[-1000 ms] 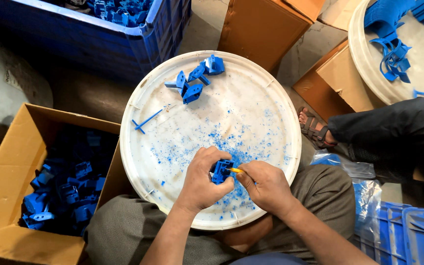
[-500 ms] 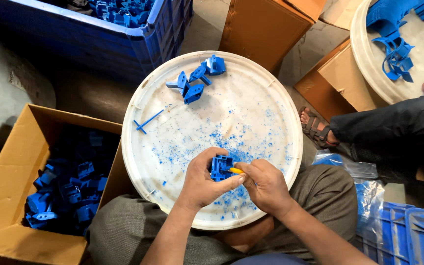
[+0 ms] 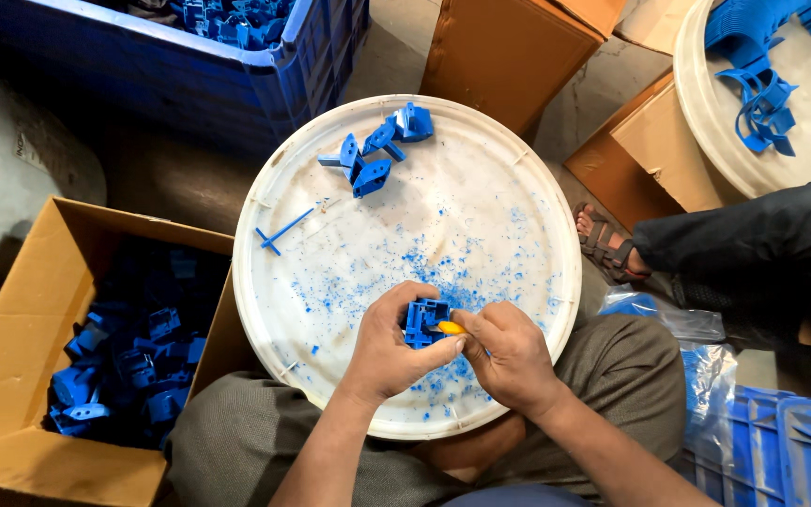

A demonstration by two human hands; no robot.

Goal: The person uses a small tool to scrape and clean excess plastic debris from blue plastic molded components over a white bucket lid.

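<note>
Filling the upper left of the frame, a big blue crate [image 3: 237, 56] is sitting with blue moulded parts heaped inside. Dead centre, the round white lid [image 3: 349, 253] is serving as the work surface, and it is carrying a wide scatter of blue shavings [image 3: 443, 272] across its lower half, which reads as trimming well under way. At lower left, the cardboard box [image 3: 11, 310] is holding a good pile of blue pieces [image 3: 124, 366], though I cannot tell whether those are trimmed or waiting. At the right edge another person's dark trouser leg [image 3: 753, 244] and sandalled foot [image 3: 603, 239] are resting beside a second white lid [image 3: 800, 131] in the upper right.

Near the top of the centre lid, a small cluster of blue parts [image 3: 377, 155] is lying untouched, with a thin blue sprue stick [image 3: 279, 232] just to its lower left, so by my reckoning there is work left.

Now the action, lower centre: the left hand [image 3: 391, 352] is curling closed around a small blue plastic part [image 3: 421, 322], gripping it just above the lid. The right hand [image 3: 509, 357] is closing tight on a yellow-handled tool [image 3: 450, 328], its tip pressing against that part.
</note>
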